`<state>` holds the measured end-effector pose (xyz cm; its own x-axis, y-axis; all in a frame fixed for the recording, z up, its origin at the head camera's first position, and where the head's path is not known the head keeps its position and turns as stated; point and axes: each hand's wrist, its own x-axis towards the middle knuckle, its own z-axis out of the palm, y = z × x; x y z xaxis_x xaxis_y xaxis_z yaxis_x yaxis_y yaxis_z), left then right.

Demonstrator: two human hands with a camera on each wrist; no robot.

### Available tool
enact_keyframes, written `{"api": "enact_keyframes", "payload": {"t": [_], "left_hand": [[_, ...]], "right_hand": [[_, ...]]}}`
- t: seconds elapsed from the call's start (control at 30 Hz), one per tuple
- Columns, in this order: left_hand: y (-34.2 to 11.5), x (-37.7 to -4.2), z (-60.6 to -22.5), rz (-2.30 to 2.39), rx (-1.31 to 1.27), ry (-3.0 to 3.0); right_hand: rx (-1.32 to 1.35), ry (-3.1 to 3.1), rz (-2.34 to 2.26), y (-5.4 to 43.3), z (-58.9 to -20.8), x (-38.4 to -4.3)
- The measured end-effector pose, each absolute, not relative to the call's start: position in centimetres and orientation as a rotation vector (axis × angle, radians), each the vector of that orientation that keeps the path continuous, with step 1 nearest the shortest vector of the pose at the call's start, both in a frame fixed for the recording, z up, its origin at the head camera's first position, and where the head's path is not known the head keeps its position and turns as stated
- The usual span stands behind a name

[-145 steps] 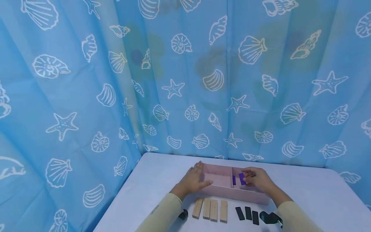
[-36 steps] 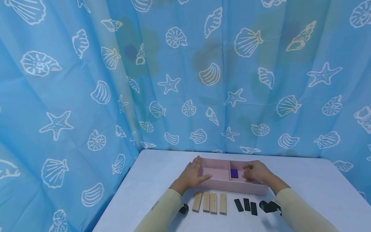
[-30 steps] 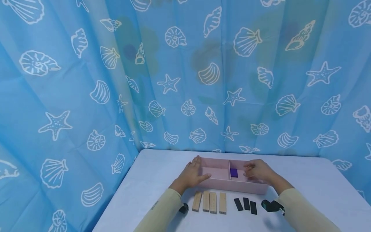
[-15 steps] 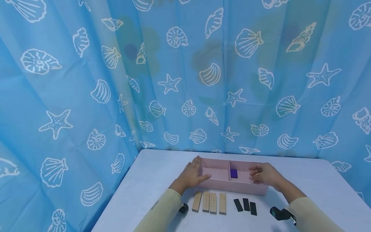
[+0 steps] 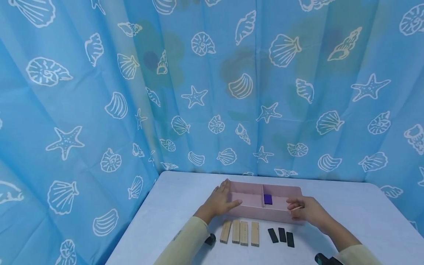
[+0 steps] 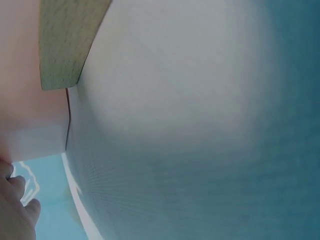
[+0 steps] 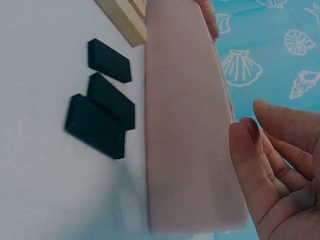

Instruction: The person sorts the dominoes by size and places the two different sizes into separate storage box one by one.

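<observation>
A pink two-compartment box [image 5: 265, 212] lies across the table. My left hand [image 5: 216, 200] rests against its left end, fingers along the side and thumb stretched over the front rim. Some of its fingers [image 6: 17, 200] show at the box's end in the left wrist view. A purple block [image 5: 268, 199] lies in the right compartment, by the divider. Just at the box's right front corner is my right hand [image 5: 308, 211], fingers loosely bent. In the right wrist view its thumb and fingertips stand apart with nothing between them.
Several wooden blocks [image 5: 243, 233] lie in a row before the box. To their right are three dark blocks [image 5: 282, 235]. A blue shell-patterned curtain [image 5: 212, 92] hangs behind and left of the white table [image 5: 185, 184].
The right hand, earlier holding a purple block over the right compartment, has drawn back right and toward the person without it. Purple now lies flat by the divider. The left hand stays put.
</observation>
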<state>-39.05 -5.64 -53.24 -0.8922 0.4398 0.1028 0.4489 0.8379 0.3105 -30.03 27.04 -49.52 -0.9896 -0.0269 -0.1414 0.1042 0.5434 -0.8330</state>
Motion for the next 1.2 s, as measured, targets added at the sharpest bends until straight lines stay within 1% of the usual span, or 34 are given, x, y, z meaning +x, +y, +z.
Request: {"api": "enact_keyframes", "payload": {"t": [0.6,0.9,1.2], "left_hand": [[-5.5,-39.0,-53.2,-0.503,-0.701,-3.004],[-5.5,-39.0,-53.2,-0.516,-0.704,-2.990],[-5.5,-39.1,-53.3,-0.522,-0.698,-2.995]], "right_hand": [[0.162,2.591,-1.513,27.2,-52.2,-27.3],[0.212,2.543,-1.488,26.9,-53.2,-26.8],[0.197,2.608,-1.311,26.7,-54.2,-26.9]]}}
